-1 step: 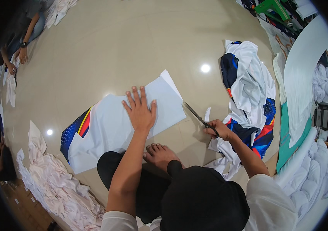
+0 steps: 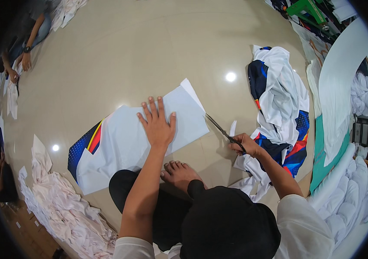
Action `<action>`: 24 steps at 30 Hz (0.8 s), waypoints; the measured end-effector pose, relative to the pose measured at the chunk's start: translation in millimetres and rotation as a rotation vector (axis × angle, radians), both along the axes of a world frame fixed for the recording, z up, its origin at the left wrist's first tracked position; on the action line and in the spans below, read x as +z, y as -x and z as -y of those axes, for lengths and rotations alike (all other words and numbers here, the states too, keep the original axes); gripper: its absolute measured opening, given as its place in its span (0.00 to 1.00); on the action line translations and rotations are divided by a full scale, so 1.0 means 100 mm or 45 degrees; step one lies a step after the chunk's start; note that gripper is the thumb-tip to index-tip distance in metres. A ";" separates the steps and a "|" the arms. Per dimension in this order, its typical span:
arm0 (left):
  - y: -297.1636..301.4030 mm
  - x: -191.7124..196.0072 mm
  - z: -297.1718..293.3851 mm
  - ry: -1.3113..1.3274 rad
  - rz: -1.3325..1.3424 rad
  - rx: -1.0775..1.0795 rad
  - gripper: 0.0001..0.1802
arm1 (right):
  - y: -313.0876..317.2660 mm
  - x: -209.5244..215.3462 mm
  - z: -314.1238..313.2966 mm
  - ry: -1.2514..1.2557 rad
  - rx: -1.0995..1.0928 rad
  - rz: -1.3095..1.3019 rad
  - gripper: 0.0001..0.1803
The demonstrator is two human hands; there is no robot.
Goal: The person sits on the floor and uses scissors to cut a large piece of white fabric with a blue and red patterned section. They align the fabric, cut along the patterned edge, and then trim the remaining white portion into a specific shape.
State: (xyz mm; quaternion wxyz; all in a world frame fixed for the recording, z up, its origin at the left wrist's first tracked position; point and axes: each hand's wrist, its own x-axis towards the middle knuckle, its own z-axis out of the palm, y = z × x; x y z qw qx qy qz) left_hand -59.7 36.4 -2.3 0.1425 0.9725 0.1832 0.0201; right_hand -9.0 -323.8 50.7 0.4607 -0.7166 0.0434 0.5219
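Observation:
A pale fabric piece [image 2: 119, 142] lies on the floor in front of me, its left end printed in navy, yellow and red. My left hand [image 2: 157, 127] presses flat on it, fingers spread. My right hand [image 2: 243, 144] grips the handles of dark scissors [image 2: 219, 126]. The scissors' tips meet the fabric's right edge, close to a white flap [image 2: 190, 93] at its upper corner. Whether the blades are parted is hard to tell. My bare foot [image 2: 181, 173] rests just below the fabric.
Right of the scissors lies a heap of white and navy printed cloth [image 2: 279, 86], with white scraps [image 2: 253, 170] beside it. Pale cloth [image 2: 63, 198] is piled at lower left. Another person's hands [image 2: 19, 69] work at upper left. White rolls and bundles [image 2: 344, 198] line the right side.

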 end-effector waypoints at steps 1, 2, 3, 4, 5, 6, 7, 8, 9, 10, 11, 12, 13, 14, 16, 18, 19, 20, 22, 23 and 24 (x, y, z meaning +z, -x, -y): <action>0.00 0.01 0.00 -0.005 -0.003 0.001 0.42 | -0.03 0.01 -0.02 -0.008 0.020 0.002 0.17; 0.00 0.01 0.00 -0.010 -0.005 0.002 0.42 | -0.06 0.01 -0.03 -0.017 0.039 0.003 0.16; 0.00 0.02 0.01 -0.014 -0.008 0.002 0.42 | -0.08 -0.01 -0.03 -0.022 0.038 0.014 0.17; 0.00 0.02 0.01 -0.013 -0.005 0.000 0.42 | -0.09 -0.04 -0.04 -0.028 0.038 0.025 0.17; -0.01 0.02 0.01 -0.012 -0.001 -0.001 0.42 | -0.11 -0.06 -0.04 -0.033 0.036 0.036 0.17; 0.00 0.02 0.01 -0.012 0.000 -0.003 0.43 | -0.12 -0.06 -0.07 -0.025 0.041 0.048 0.17; 0.00 0.02 0.00 -0.011 -0.001 -0.002 0.43 | -0.13 -0.06 -0.09 -0.018 0.046 0.060 0.17; 0.00 0.02 0.01 -0.011 -0.003 -0.001 0.43 | -0.13 -0.06 -0.11 -0.011 0.050 0.072 0.18; 0.00 0.01 0.01 -0.010 -0.002 0.000 0.43 | -0.13 -0.06 -0.12 -0.007 0.053 0.071 0.18; 0.00 0.01 0.00 -0.018 -0.006 0.001 0.43 | -0.13 -0.06 -0.13 -0.003 0.055 0.070 0.18; 0.00 0.01 0.00 -0.027 -0.010 0.002 0.43 | -0.13 -0.05 -0.14 0.001 0.057 0.069 0.18; 0.00 0.01 0.00 -0.036 -0.013 0.003 0.43 | -0.13 -0.05 -0.15 -0.003 0.053 0.064 0.17; 0.00 0.02 0.00 -0.034 -0.015 0.002 0.43 | -0.12 -0.03 -0.16 -0.008 0.049 0.058 0.17; 0.00 0.02 0.00 -0.033 -0.016 0.002 0.43 | -0.11 -0.02 -0.16 -0.012 0.045 0.053 0.17; 0.00 0.02 0.01 -0.033 -0.017 -0.001 0.43 | -0.10 -0.05 -0.14 -0.026 0.043 0.044 0.17; 0.00 0.02 0.01 -0.037 -0.018 -0.002 0.43 | -0.09 -0.06 -0.13 -0.037 0.035 0.032 0.17; 0.00 0.01 0.00 -0.038 -0.018 -0.001 0.43 | -0.09 -0.06 -0.13 -0.041 0.030 0.025 0.17; 0.00 0.00 0.00 -0.040 -0.018 0.000 0.43 | -0.08 -0.06 -0.14 -0.045 0.024 0.018 0.17; 0.00 0.00 0.00 -0.039 -0.021 0.000 0.43 | -0.08 -0.05 -0.15 -0.031 0.019 0.022 0.17; 0.00 0.00 0.00 -0.036 -0.023 0.000 0.43 | -0.07 -0.04 -0.16 -0.024 0.017 0.023 0.16; 0.00 0.01 0.00 -0.034 -0.025 0.001 0.43 | -0.07 -0.03 -0.17 -0.019 0.018 0.034 0.16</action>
